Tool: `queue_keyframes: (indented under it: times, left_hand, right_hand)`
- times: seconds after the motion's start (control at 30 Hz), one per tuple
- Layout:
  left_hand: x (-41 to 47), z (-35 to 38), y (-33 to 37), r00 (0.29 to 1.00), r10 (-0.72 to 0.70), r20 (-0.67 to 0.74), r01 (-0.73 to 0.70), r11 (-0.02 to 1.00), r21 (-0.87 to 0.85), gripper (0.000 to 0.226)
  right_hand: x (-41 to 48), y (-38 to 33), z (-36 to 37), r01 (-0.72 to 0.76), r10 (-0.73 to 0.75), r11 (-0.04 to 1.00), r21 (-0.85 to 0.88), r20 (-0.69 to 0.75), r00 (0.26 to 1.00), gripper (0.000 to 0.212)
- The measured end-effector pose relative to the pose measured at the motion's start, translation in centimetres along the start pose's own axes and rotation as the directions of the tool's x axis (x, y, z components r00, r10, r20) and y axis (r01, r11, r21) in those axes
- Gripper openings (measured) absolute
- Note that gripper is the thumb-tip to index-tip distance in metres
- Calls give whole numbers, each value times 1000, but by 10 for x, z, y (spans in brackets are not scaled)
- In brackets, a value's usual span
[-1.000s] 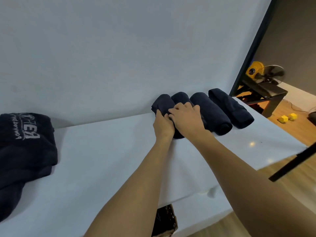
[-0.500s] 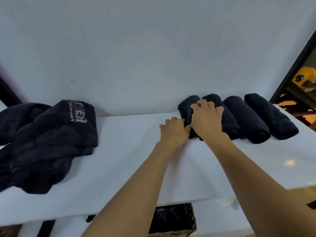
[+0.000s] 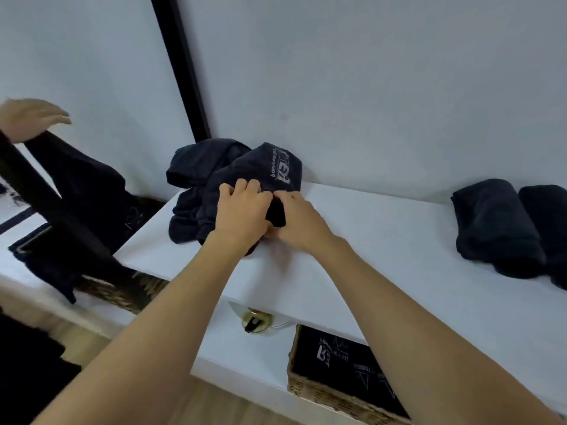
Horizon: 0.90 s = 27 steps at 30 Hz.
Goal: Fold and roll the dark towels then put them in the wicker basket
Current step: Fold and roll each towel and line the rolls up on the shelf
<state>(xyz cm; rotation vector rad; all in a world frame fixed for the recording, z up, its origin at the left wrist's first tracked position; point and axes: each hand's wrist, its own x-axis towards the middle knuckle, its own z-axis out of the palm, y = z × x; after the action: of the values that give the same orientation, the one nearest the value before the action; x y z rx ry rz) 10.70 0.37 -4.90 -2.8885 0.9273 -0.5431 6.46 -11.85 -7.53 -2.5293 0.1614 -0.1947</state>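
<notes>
A heap of crumpled dark towels with white lettering lies at the back left of the white table. My left hand and my right hand both grip dark cloth at the heap's near edge, fingers curled into it. Two rolled dark towels lie at the table's right end. A wicker basket with dark printed cloth inside stands below the table's front edge.
Another person's hand and dark sleeve reach in at the far left, beside a second wicker basket. A black post runs up the white wall. A brass fitting sits under the table edge.
Both hands have left the rolled towels at the right and moved left to the crumpled heap, where they now grip cloth. The view has swung left.
</notes>
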Motion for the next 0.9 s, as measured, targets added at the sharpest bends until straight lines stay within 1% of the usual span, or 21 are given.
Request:
queue_keyframes:
  times: [0.03,0.07,0.1,0.17,0.2,0.27,0.3,0.37,0.47,0.5,0.6,0.7,0.8,0.87,0.9]
  left_hand:
    - [-3,4,-5,1000,28,-11,-28,999,35,30]
    - [-5,8,-8,998,56,-31,-54,996,72,25]
    - [-5,11,-10,996,64,-56,-58,993,102,21]
    - [-3,9,-9,992,66,-105,-54,991,119,18]
    - [-1,7,-8,991,70,-111,-57,992,111,15]
    - [6,4,-9,992,75,-98,-69,996,62,1]
    - [10,1,-10,993,57,-102,-55,998,19,5]
    - [17,-11,-12,991,21,-131,-34,995,-94,10]
    - [28,-46,-12,976,-51,-214,-21,946,-323,12]
    - [32,-61,-10,968,-60,-243,-39,924,-380,12]
    - [47,-111,-2,943,-66,-328,-106,871,-480,9]
    - [65,-155,7,923,-113,-368,-141,791,-595,4]
    - [73,-192,19,922,-149,-359,-171,673,-719,1]
    - [74,-208,29,942,-162,-293,-163,543,-824,3]
    - [74,-214,33,959,-161,-235,-141,450,-882,4]
  right_hand:
    - [5,-4,9,-4,5,998,-68,14,1000,62]
    - [9,-6,18,-8,8,992,-128,-4,1000,59]
    - [12,-8,22,-6,-3,985,-172,-54,999,52]
    - [18,-9,25,13,-46,979,-204,-158,986,34]
    - [20,-8,22,30,-68,978,-208,-179,982,25]
    - [23,-8,13,64,-106,970,-236,-168,980,13]
    - [23,-8,7,80,-121,966,-245,-156,980,12]
    - [21,-9,-10,113,-143,973,-201,-142,980,15]
    - [14,-16,-48,160,-149,986,52,-171,974,19]
    - [11,-20,-64,175,-153,980,92,-203,967,23]
    - [3,-37,-115,231,-191,968,93,-317,929,24]
    - [-7,-52,-166,263,-186,959,109,-458,869,25]
    - [-21,-57,-208,194,-130,979,63,-541,831,27]
    - [-32,-57,-232,107,-90,994,-2,-556,826,26]
    - [-38,-56,-242,77,-78,997,-26,-566,821,27]
